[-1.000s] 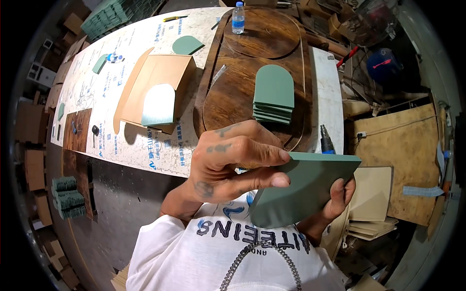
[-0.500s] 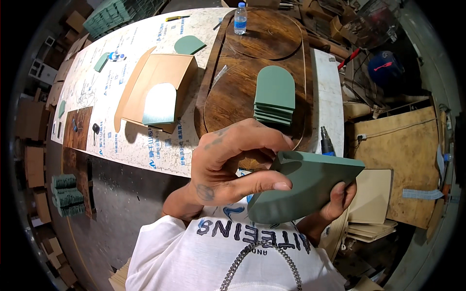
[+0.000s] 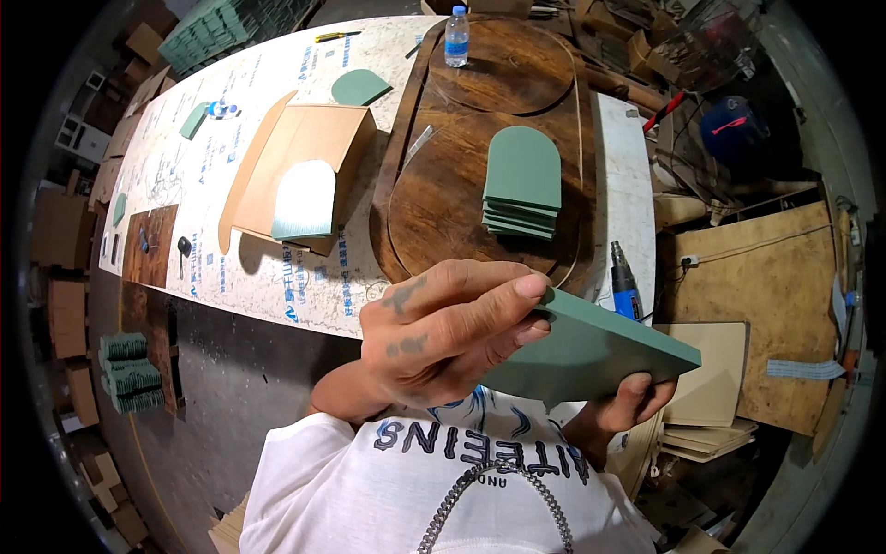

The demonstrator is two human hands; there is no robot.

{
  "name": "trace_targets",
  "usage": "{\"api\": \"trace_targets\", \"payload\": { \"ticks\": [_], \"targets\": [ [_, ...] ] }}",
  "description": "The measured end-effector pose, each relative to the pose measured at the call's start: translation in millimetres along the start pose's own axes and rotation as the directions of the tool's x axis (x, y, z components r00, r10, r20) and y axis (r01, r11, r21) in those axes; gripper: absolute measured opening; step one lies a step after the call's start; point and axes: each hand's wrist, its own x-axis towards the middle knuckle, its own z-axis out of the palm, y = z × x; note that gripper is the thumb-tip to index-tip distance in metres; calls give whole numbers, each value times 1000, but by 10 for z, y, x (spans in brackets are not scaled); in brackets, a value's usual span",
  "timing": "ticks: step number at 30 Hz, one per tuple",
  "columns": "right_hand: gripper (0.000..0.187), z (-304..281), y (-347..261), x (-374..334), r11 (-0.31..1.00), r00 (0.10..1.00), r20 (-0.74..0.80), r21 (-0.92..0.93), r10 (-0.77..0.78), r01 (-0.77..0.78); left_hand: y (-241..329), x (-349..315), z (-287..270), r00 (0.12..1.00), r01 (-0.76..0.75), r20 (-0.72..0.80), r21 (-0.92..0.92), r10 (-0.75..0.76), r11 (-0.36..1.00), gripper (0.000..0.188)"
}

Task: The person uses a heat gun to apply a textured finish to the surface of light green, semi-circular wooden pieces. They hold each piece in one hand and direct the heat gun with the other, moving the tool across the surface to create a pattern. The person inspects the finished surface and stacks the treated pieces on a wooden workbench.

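A green panel (image 3: 591, 355), flat with one curved side and straight edges, is tilted in front of my chest. My right hand (image 3: 637, 399) grips its lower right edge, with the thumb on the face turned to me. At the upper left corner, my left hand (image 3: 443, 328) is closed with its fingertips pinched together at the edge; its fingers cover part of the panel. Beyond them, a stack of green arch-shaped panels (image 3: 524, 171) lies on the dark brown wooden board (image 3: 434, 208).
A water bottle (image 3: 457, 37) stands on the board's far end. Leftward are an open cardboard piece (image 3: 309, 129) with a pale arched panel (image 3: 305, 198), and another green panel (image 3: 360, 88). A blue heat gun (image 3: 624, 286) lies right of the board. Cardboard sheets (image 3: 706, 379) are stacked at right.
My left fingers have closed from a spread thumb-and-finger hold to a pinch at the panel's corner. The panel has turned slightly, its right corner lower, showing more of the heat gun.
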Motion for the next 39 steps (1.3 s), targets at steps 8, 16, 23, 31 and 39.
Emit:
{"api": "trace_targets", "payload": {
  "ticks": [8,16,23,31,39],
  "targets": [
    [53,-106,131,-48,994,996,26,-63,-91,93,122,40,33,930,347,10,-349,-367,871,56],
    [46,-18,65,73,975,954,204,82,-219,206,-92,-12,118,955,173,-126,-500,-269,848,28],
    [42,210,61,166,914,929,208,338,-306,225,-290,-102,-171,899,152,-280,-523,-337,839,36],
    [30,436,470,121,809,818,125,128,561,-574,-647,-610,-335,639,639,-296,-310,-710,704,17],
    [29,1691,970,-152,658,537,620,43,573,-752,-857,-1817,-1355,236,770,-696,-292,-678,568,20]
  ]
}}
